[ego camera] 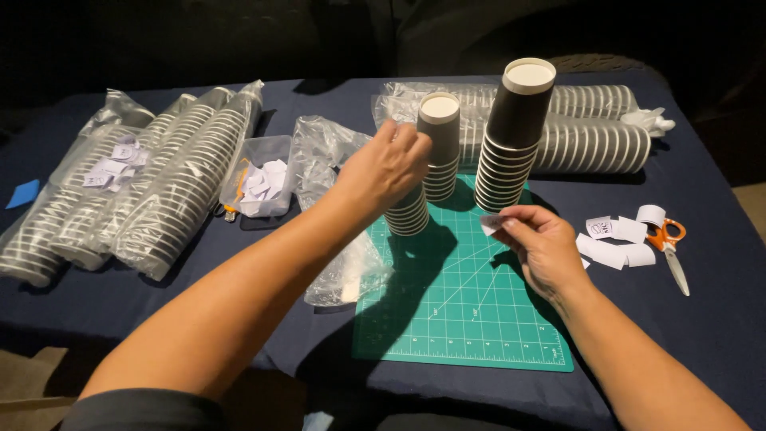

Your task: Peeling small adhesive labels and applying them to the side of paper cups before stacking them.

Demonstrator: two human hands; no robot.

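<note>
Two hands work: left hand (pixel 388 164) fingers grip the cup stack (pixel 424 172); right hand (pixel 541 243) fingers pinch a small label (pixel 492 223)

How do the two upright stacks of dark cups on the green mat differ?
The left stack is shorter, and the left hand grips it; the right stack is taller, stands free and leans slightly. The right hand holds a small white paper slip near its base. Both are upside-down dark paper cups on the green cutting mat.
</note>
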